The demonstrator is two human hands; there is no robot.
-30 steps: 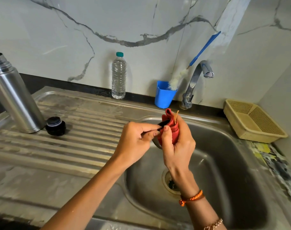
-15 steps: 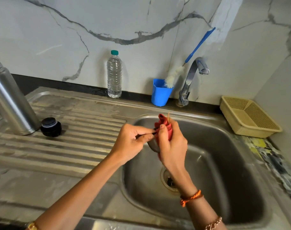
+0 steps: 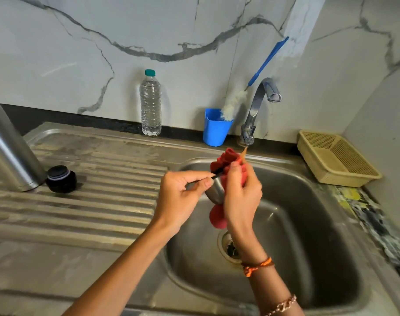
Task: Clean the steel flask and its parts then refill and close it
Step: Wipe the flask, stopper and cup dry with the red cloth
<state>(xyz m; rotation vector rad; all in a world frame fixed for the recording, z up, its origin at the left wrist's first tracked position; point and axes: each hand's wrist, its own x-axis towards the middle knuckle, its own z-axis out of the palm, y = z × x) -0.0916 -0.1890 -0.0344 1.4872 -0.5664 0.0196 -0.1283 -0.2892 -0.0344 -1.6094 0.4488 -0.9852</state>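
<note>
2 hands over the sink basin [image 3: 308, 224], both busy with 1 small steel cup [image 3: 215, 190]. Left hand [image 3: 180, 199]: fingers curled narrow, thumb and forefinger pinching the cup's dark rim. Right hand [image 3: 240, 197]: fingers wrapped round a red cloth [image 3: 226, 160], pressing it against the cup; cloth bunched above the fingers and hanging out below the palm. Steel flask [image 3: 9, 153] upright on the ribbed draining board [image 3: 91, 201] at far left, top cut off by the frame edge. Black stopper [image 3: 61, 179] just beside the flask's base, well apart from the hands. Along the back wall: 1 clear water bottle [image 3: 150, 103], 1 blue cup [image 3: 215, 128] holding a bottle brush [image 3: 260, 67], then the tap [image 3: 256, 106]. Beige basket [image 3: 336, 160] on the bench right of the basin.
</note>
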